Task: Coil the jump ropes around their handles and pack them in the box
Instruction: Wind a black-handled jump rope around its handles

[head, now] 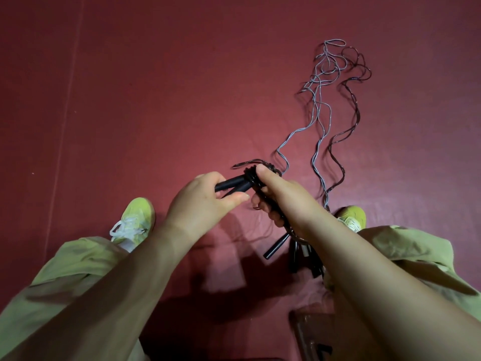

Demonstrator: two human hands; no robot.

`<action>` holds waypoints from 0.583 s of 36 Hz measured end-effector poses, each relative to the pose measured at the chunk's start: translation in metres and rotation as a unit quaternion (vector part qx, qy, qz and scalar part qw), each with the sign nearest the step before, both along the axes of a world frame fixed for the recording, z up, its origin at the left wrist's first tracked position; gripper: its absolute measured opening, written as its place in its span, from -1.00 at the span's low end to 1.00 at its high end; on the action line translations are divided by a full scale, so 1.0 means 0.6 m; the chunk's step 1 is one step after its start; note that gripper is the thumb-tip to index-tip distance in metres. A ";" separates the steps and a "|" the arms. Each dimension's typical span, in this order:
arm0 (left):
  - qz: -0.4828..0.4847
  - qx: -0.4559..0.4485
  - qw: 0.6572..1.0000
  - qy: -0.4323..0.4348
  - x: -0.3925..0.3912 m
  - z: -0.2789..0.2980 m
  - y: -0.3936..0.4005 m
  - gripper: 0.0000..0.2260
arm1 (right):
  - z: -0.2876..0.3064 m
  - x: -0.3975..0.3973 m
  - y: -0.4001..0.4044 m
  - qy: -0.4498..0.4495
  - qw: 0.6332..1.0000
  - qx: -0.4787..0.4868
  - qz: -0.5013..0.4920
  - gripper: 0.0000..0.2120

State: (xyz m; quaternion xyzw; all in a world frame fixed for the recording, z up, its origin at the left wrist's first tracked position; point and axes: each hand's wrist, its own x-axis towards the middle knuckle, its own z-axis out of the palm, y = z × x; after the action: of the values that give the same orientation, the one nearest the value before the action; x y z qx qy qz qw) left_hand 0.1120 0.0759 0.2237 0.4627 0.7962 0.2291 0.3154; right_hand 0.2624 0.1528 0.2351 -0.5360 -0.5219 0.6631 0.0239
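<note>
Above the red floor, the left hand pinched the black handles while the right hand curled around the dark rope coils, loose ropes trailing away beyond both hands.

The red floor is lying open to the left and ahead, with wide room for a hand to pass there. To the right, loose ropes are trailing over the floor from far ahead down toward the right shoe, and they are standing in the way on that side. Spare black handles are lying between the legs, just under the right arm. The left shoe and the trouser legs are closing both near sides.
</note>
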 end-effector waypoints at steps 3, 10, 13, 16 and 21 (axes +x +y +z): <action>-0.005 -0.012 1.000 -0.007 0.002 0.004 0.001 -0.67 | 0.000 -0.001 0.001 0.002 1.000 0.021 0.007 -0.50; -0.048 -0.178 0.916 -0.357 -0.004 0.011 -0.004 -0.42 | 0.004 0.004 0.004 0.037 0.996 0.085 0.003 -0.63; -0.080 -0.237 0.809 -0.532 -0.007 0.018 -0.008 -0.35 | 0.016 0.006 0.004 0.086 0.993 0.077 0.007 -0.66; -0.101 -0.233 0.736 -0.628 -0.010 0.018 -0.011 -0.28 | 0.022 0.007 0.005 0.114 0.990 0.081 0.025 -0.65; -0.070 -0.190 0.726 -0.657 -0.007 0.018 -0.009 -0.35 | 0.022 0.006 0.008 0.103 0.987 0.112 0.041 -0.58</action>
State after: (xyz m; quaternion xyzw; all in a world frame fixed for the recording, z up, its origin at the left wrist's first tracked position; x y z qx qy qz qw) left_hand 0.1079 0.0703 0.2343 0.1815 0.3821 0.2965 0.8562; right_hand 0.2662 0.1577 0.2483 -0.4367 -0.6093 0.6526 0.1103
